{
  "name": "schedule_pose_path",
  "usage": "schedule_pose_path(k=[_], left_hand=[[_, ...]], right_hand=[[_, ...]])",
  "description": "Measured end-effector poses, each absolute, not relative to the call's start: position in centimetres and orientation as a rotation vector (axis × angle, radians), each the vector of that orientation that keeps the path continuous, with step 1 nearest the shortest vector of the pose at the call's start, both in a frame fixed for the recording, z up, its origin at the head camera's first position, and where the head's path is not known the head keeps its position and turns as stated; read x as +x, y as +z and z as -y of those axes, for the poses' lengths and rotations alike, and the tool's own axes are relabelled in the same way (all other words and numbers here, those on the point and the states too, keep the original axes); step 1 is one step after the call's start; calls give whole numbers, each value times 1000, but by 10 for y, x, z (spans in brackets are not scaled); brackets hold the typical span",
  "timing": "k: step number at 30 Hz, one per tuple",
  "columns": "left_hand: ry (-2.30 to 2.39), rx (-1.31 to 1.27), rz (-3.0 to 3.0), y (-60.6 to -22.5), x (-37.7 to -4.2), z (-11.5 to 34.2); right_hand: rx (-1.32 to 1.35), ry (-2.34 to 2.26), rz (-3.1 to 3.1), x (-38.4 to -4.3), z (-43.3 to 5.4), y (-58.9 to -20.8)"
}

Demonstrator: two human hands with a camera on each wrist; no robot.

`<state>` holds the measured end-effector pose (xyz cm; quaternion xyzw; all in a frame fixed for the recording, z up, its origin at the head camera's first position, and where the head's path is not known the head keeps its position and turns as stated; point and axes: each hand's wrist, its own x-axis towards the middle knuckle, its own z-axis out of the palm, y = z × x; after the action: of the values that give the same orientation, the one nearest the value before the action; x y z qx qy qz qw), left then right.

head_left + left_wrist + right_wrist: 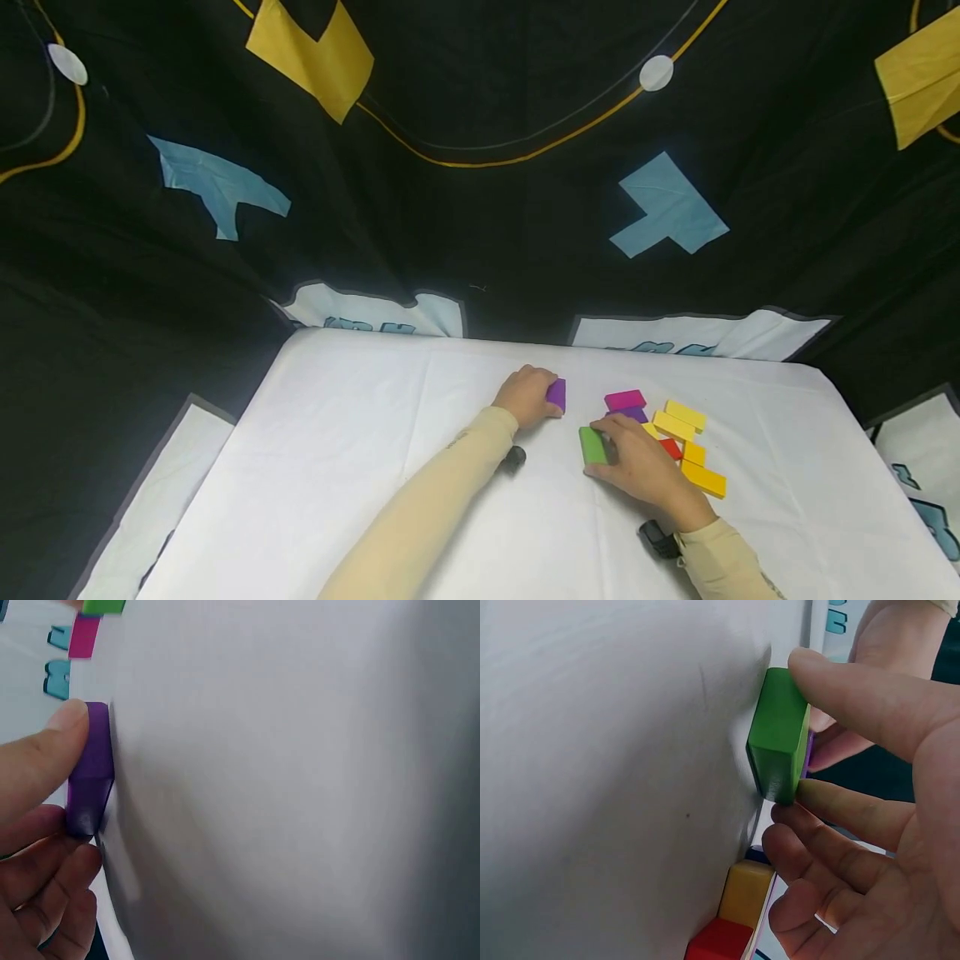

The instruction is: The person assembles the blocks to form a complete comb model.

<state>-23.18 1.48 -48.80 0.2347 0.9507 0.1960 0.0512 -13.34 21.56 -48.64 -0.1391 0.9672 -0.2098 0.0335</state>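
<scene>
With left hand [525, 397], pinching purple block [557, 395] near far edge of table [360, 417]; with right hand [639, 463], apart, pinching green block [592, 447] farther from that edge. Could twist loose through fingertip-only grips; could nudge yellow blocks [703, 479] by swinging right hand low.

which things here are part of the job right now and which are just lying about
In use:
purple block, in the left fingers
green block, in the right fingers

Seemingly just lying about for now:
pink block
second purple block
red block
yellow blocks
</scene>
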Motion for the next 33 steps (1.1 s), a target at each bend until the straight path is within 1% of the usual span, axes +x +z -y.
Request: schedule_pose_path(k=[8,18,27,33], left_hand=[[700,602,-2884,-488,-231,10],[791,561,-2894,-494,-231,36],[788,598,-2924,-497,-230,45],[830,523,-2894,-495,-227,46]], right_hand=[[-404,-651,-2966,-134,-216,-488],[-381,-658,-2959,-133,-217,-489],[-359,-672,-2952,-134,-217,-489],[-371,-672,-2970,-134,-217,-488]])
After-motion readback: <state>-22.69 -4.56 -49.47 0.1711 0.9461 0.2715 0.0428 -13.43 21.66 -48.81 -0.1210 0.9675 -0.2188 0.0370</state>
